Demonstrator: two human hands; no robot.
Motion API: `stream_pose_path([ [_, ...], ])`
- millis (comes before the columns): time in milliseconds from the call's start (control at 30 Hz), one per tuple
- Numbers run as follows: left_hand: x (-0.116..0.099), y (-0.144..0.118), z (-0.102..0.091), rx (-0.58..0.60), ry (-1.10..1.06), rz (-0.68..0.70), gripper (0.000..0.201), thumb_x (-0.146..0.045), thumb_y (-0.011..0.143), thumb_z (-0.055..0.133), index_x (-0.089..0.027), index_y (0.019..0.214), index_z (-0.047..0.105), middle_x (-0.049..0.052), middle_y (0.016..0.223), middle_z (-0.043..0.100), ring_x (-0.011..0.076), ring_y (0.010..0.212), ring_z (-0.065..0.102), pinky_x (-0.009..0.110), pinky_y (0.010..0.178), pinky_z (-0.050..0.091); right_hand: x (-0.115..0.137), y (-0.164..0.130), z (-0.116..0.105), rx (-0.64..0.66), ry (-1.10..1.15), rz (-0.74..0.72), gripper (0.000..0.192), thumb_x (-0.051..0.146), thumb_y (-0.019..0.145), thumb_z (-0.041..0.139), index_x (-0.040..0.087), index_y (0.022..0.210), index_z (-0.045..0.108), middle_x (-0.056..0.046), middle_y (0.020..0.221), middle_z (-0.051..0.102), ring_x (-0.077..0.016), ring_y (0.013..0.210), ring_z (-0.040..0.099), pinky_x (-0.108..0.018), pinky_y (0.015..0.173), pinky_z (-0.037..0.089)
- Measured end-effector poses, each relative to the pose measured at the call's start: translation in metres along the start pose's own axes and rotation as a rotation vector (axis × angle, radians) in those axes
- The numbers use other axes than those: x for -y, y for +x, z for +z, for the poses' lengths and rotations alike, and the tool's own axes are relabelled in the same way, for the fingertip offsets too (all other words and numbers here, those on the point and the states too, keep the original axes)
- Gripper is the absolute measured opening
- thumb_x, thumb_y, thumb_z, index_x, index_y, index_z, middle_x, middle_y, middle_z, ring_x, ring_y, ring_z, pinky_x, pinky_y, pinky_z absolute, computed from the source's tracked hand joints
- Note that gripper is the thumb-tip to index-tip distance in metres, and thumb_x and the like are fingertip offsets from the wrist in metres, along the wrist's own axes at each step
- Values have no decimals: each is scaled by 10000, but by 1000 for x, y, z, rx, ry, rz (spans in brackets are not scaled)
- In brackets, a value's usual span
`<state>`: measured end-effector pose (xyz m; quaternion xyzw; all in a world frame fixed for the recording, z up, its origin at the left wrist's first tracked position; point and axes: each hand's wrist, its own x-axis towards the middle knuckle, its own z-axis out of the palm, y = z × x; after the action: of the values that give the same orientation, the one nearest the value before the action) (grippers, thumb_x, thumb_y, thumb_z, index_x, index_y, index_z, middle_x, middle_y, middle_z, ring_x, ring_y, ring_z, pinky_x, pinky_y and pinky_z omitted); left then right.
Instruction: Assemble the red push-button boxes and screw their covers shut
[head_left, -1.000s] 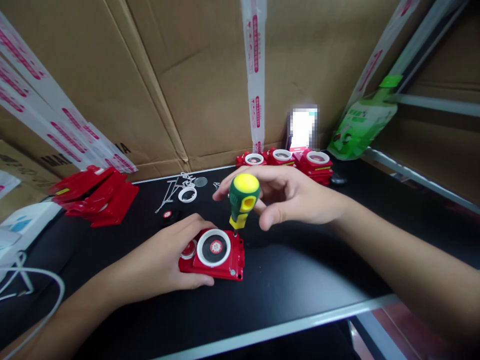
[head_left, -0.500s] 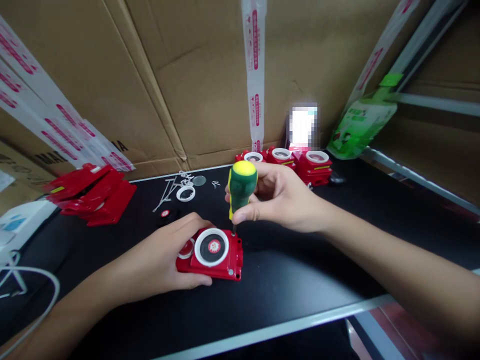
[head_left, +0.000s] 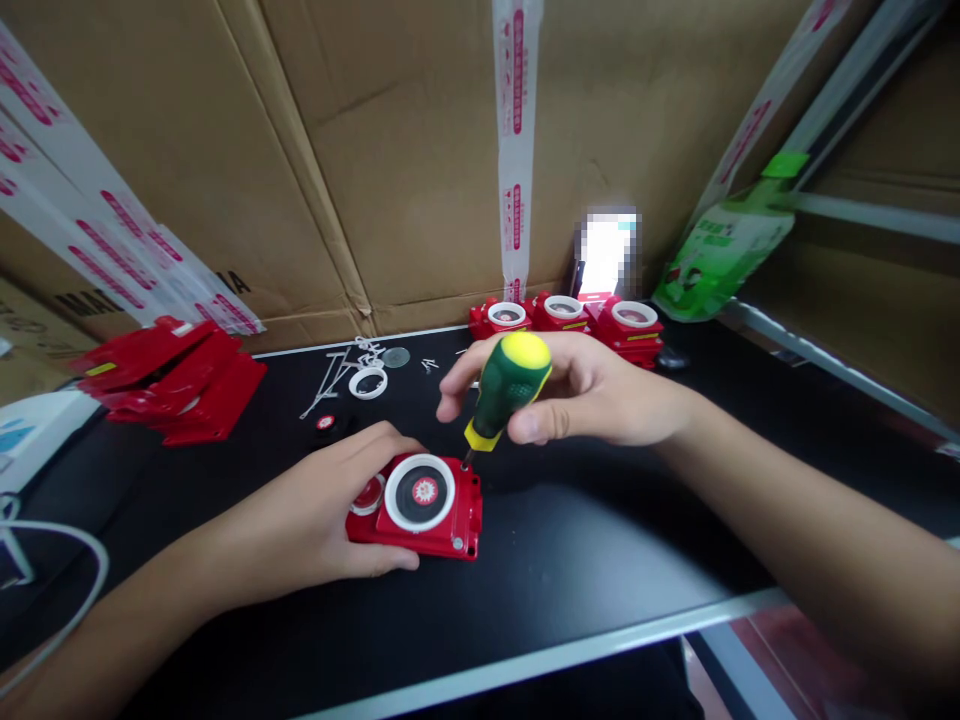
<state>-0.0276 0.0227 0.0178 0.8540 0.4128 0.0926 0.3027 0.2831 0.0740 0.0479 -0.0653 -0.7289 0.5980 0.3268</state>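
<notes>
A red housing [head_left: 442,537] lies on the black table, with a white ring around a black disc [head_left: 407,492] on its face. My left hand [head_left: 322,510] is closed around the housing's left end, thumb along the near side and fingers over the far side. In my right hand [head_left: 600,390] is a screwdriver [head_left: 511,390] with a green and yellow handle. It leans to the right, its tip at the housing's far right corner. The grip looks loose, with the thumb beside the handle. A screw head [head_left: 458,543] shows at the near right corner.
Several red housings [head_left: 187,385] are stacked at left. Three more with white rings [head_left: 562,308] stand at the back, near a lit phone [head_left: 606,255] and a green pouch [head_left: 727,260]. Behind the left hand lie a white ring [head_left: 368,383], white frame parts [head_left: 330,380] and small screws [head_left: 429,366].
The screwdriver has gone from nearly upright to tilted rightward. My right hand has moved slightly right and its fingers have loosened. My left hand still holds the red housing.
</notes>
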Motion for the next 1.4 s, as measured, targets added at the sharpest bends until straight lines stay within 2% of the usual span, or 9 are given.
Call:
stream_pose_path([
  [100,0,-1,0,-14,3,6,682,-459,809,987,-367,1401,662,49,1375,754,350,1223,767,440,998,656,-2,0,-5,56,82,-14,357,193,1045,790,109,1387,730,-133,1258,816,-90,829,661,-184,657,544],
  [200,0,-1,0,-4,-7,-14,678,-445,810,990,-374,1396,658,33,1380,749,333,1239,760,430,1030,643,-2,2,-3,33,80,-4,345,196,1050,789,84,1371,733,-153,1256,819,-85,816,657,-190,681,559],
  [467,-3,0,-2,25,-20,-12,648,-478,839,967,-347,1391,653,52,1341,741,322,1181,763,433,987,644,-3,6,17,-281,-15,84,390,293,822,1012,168,1035,711,-20,920,762,-142,792,703,-234,623,543],
  [767,3,-1,2,-19,38,19,648,-467,810,973,-380,1356,637,30,1244,741,321,1093,768,448,939,651,-11,9,41,-471,8,97,617,342,618,1119,232,926,597,68,783,539,-112,671,511,-233,546,398],
  [867,2,-1,2,-25,35,16,632,-452,817,973,-375,1347,638,32,1244,741,311,1086,770,447,956,654,-13,10,36,-408,30,90,597,366,642,1105,226,979,631,67,785,548,-110,666,508,-227,547,399],
  [967,0,-1,1,-18,21,12,653,-457,823,972,-366,1374,633,37,1287,745,311,1122,771,437,971,653,-12,8,19,-290,34,47,654,342,686,1084,204,1198,701,41,887,655,-87,666,521,-205,562,423],
  [1067,-1,-1,0,-1,5,2,684,-457,818,978,-364,1400,631,49,1345,746,322,1165,772,441,984,653,-9,4,5,-133,108,-11,552,301,891,955,196,1371,703,-34,1133,777,-41,607,510,-184,529,413],
  [1200,2,-3,2,-8,19,-1,752,-450,814,982,-393,1467,614,68,1465,711,372,1309,730,482,1041,653,-4,-1,2,35,169,-21,385,234,1081,746,157,1455,697,-147,1380,771,-10,572,539,-202,577,460],
  [1400,6,-3,3,-20,33,13,721,-467,820,981,-373,1451,645,81,1404,729,376,1290,735,475,1030,659,-4,-1,8,43,134,107,270,213,1041,802,101,1286,776,-80,1044,830,-37,575,553,-218,645,503],
])
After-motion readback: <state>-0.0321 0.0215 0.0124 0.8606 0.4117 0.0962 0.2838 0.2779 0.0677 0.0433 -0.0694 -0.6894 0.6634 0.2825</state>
